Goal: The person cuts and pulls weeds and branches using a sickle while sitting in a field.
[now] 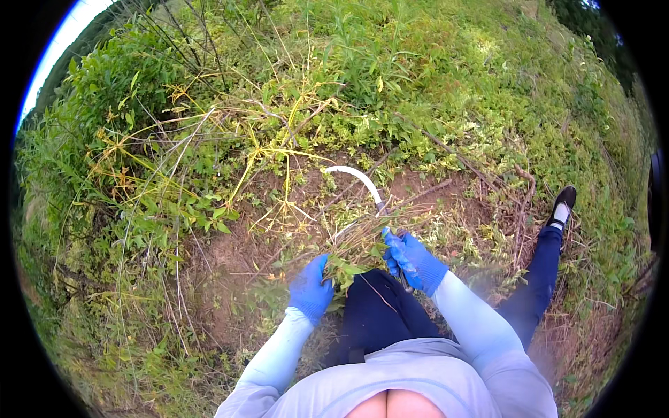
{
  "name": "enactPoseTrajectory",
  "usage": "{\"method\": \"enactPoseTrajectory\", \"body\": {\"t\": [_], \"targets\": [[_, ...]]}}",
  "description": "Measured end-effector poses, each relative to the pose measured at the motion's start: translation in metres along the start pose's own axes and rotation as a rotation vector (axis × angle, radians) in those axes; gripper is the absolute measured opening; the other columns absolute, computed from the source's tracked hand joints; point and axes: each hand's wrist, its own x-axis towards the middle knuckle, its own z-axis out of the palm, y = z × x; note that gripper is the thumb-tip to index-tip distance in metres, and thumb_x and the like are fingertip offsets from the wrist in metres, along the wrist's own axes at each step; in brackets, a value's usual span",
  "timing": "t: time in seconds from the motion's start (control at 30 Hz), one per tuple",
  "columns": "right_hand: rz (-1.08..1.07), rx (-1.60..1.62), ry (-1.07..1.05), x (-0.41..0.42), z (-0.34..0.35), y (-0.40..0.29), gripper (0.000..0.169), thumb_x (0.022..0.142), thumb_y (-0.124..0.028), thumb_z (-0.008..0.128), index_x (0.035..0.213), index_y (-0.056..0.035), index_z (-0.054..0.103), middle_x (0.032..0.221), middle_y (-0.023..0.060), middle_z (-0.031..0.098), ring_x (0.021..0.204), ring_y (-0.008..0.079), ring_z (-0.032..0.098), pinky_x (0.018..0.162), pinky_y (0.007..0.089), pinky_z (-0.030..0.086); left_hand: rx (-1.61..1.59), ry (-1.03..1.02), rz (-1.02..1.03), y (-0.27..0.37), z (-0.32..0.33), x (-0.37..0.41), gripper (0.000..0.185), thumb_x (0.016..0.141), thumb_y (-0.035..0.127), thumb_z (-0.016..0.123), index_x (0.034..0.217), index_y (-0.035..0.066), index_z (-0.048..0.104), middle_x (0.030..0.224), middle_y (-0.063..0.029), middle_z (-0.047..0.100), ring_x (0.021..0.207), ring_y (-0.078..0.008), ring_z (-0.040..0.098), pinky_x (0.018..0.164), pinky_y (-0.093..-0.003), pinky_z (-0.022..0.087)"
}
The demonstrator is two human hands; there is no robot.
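Observation:
My left hand (312,290), in a blue knit work glove, is closed around one side of a bundle of cut stems and leaves (355,243). My right hand (413,261), gloved the same way, grips the handle of a sickle at the bundle's other side. The sickle's curved, pale blade (360,176) points away from me and bends to the left over the soil. Some stems lie against the right glove; whether its fingers also hold them I cannot tell. Both hands are just in front of my dark trousers.
Bare reddish soil (225,277) lies ahead and to the left. Yellowed sedge stalks (258,151) and dry twigs spread beyond it. A leafy shrub (99,89) stands at the upper left. A thick woody stem (528,193) lies near my outstretched foot in a dark shoe (565,201).

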Motion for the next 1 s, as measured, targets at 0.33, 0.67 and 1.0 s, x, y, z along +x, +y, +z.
{"method": "enactPoseTrajectory", "body": {"t": [0.33,0.67,1.0], "targets": [[0.117,-0.223,0.019,-0.015,0.028,0.019,0.061,0.094,-0.065,0.038,0.082,-0.0068,0.053,0.052,0.0017,0.044,0.041,0.0123,0.046,0.038,0.029,0.043,0.561,-0.164,0.275,0.026,-0.032,0.005,0.045,0.083,0.018,0.062,0.126,0.013,0.051,0.102,-0.0126,0.063,0.093,-0.0322,0.062,0.08,-0.0432,0.049],[0.48,0.404,-0.722,-0.02,0.005,0.037,0.07,0.092,-0.071,0.032,0.093,-0.004,0.054,0.055,-0.0012,0.043,0.036,0.0089,0.036,0.032,0.0261,0.031,0.103,-0.18,0.435,-0.002,-0.021,0.018,0.068,0.079,0.009,0.067,0.14,0.009,0.039,0.111,-0.0131,0.061,0.102,-0.0295,0.06,0.09,-0.0395,0.047],[0.514,1.039,-1.331,-0.036,0.025,0.035,0.05,0.099,-0.046,0.043,0.097,0.0027,0.056,0.055,-0.0007,0.046,0.036,0.0067,0.04,0.03,0.0242,0.038,-0.641,-0.782,0.547,0.033,0.012,0.053,0.072,0.088,0.018,0.068,0.148,0.008,0.029,0.145,-0.0103,0.041,0.125,-0.0205,0.047,0.108,-0.0373,0.037]]}}
